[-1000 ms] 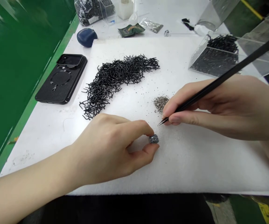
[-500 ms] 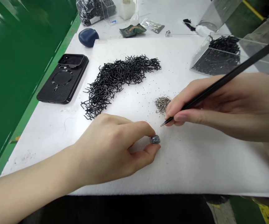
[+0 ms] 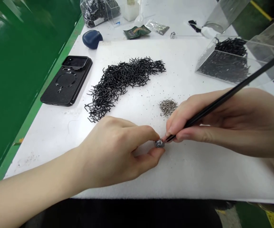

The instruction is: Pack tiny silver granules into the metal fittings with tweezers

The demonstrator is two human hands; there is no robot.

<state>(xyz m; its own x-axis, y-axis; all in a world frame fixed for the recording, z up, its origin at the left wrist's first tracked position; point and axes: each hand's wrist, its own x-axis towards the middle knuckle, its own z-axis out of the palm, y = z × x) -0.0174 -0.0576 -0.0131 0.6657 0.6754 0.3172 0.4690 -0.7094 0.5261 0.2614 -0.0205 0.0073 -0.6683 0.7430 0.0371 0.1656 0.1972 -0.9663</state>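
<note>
between the left hand's [image 3: 117,152] thumb and forefinger, a small grey block [image 3: 160,144] sits pinched near the fingertips, over a white foam sheet [image 3: 186,177]. the right hand [image 3: 232,126] grips a slim black tool [image 3: 222,98], its point brought up to the block; from where i stand, i can't tell whether it touches. the left hand's lower fingers are hidden, and the tool's far end runs out of view. beyond lie glinting metallic grains [image 3: 168,107] and a curved heap of thin, bent black pieces [image 3: 124,74].
</note>
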